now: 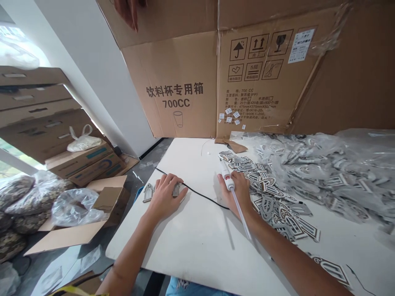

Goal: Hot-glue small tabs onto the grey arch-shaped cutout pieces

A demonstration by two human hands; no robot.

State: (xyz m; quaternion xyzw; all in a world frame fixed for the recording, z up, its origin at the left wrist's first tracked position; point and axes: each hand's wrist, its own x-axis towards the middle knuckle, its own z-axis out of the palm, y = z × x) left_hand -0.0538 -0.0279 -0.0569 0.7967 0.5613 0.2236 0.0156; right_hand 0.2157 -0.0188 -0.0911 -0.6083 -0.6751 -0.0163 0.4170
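Note:
My left hand (168, 193) lies palm down on the white table, fingers spread and thumb apart. Under and between its fingers shows part of a grey piece (176, 190); the rest is hidden. Just left of it is a grey arch-shaped piece (148, 192). My right hand (237, 189) is closed around a white glue gun (226, 174), nozzle pointing away from me. A long translucent glue stick (242, 213) juts from its rear. A black cord (203, 195) crosses the table between my hands. Right of the glue gun spreads a heap of arch-shaped pieces (267, 185).
Clear plastic bags of similar pieces (327, 168) cover the table's right side. A large carton (182, 61) stands behind the table (185, 238), a torn cardboard scrap (236, 146) before it. Another person's hand (128, 12) shows at the top. An open box (111, 205) sits on the floor left.

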